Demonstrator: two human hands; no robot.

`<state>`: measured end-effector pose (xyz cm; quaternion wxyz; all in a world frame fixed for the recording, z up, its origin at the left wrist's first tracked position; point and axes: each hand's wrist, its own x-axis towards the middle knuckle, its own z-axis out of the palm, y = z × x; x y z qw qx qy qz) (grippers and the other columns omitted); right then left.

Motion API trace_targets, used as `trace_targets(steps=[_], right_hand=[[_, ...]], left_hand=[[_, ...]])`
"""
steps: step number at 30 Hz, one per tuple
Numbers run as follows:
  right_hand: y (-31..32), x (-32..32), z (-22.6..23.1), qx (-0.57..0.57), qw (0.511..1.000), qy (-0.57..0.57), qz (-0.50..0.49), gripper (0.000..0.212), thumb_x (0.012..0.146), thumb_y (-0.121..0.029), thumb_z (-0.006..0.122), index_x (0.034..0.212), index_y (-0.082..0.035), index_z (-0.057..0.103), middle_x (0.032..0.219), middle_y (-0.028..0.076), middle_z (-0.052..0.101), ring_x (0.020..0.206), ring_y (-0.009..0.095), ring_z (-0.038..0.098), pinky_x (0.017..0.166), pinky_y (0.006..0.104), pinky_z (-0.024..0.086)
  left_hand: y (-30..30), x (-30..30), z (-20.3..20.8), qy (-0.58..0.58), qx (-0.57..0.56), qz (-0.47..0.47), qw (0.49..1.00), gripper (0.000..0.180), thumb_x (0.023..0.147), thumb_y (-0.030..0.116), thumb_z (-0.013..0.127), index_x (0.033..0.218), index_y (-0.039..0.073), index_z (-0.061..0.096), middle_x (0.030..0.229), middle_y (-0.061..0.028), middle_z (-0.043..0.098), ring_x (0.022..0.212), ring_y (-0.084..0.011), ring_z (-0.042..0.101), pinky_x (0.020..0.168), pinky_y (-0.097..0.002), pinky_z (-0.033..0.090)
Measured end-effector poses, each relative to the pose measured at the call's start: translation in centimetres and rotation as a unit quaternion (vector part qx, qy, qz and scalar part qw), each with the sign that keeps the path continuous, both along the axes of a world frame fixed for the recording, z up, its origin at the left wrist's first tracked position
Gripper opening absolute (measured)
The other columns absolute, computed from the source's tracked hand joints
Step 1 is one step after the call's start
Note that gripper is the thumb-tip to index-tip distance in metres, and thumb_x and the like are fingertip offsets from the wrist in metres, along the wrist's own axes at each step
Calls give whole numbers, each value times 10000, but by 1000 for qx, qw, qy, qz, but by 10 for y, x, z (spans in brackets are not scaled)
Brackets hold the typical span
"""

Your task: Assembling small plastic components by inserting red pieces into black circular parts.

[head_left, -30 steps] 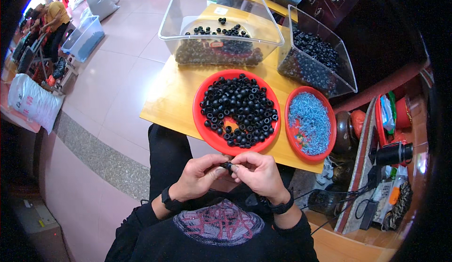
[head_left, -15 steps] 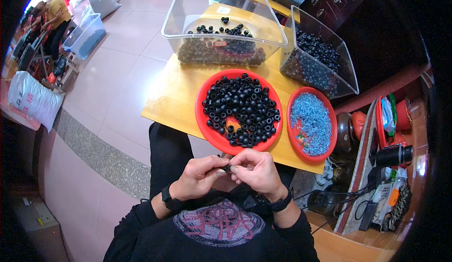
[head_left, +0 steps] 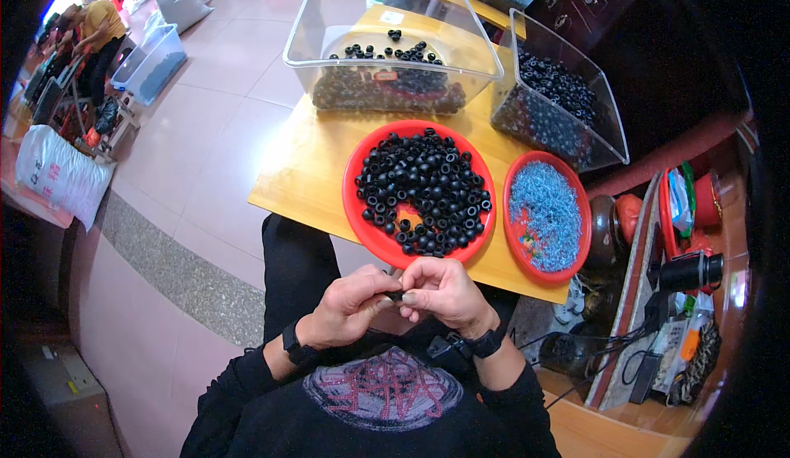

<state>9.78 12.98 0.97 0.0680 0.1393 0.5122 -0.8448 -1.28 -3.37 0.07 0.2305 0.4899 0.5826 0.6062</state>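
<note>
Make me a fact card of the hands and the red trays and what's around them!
Left hand: fingertips on a small dark piece
Right hand: fingertips on the same piece
Big red tray: black pieces with holes
Small red tray: tiny blue pieces
Under trays: yellow table
Behind trays: two clear bins, black pieces inside

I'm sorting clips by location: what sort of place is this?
Probably a small workroom for handwork: clear bins and a red tray hold many black ring-like parts, bulging white sacks are off to the left, and another person in yellow leans forward there.
</note>
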Motion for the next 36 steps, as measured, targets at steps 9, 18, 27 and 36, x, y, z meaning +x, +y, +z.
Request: trace_targets(steps=[9,18,27,36], right_hand=[[-3,1,-8,-59,996,55,49,363,864,-36,559,1216,29,492,1095,71,583,975,115,563,847,235,449],[-11,5,0,83,993,80,8,276,878,2,501,1144,28,571,992,43,629,902,101,573,806,240,460],[-21,3,8,-6,988,152,-16,138,887,-48,526,908,-11,657,832,-20,600,731,67,537,601,212,430],[-11,1,13,153,986,66,-9,173,864,-44,532,1006,2,621,875,-8,618,796,55,548,674,211,455]], left_hand=[[2,-1,-5,116,30,42,992,295,691,-78,618,966,29,624,993,-112,491,911,-249,491,738,-311,418],[11,16,-5,-97,37,47,993,322,819,-5,559,1140,-21,541,1129,-158,520,1022,-250,533,849,-321,431],[21,19,-6,0,65,-3,998,277,833,-13,548,1109,-29,558,1059,-191,577,951,-287,589,814,-324,467],[19,17,-10,10,11,67,998,356,787,30,603,1122,-63,528,1077,-205,557,971,-275,580,820,-328,467]])
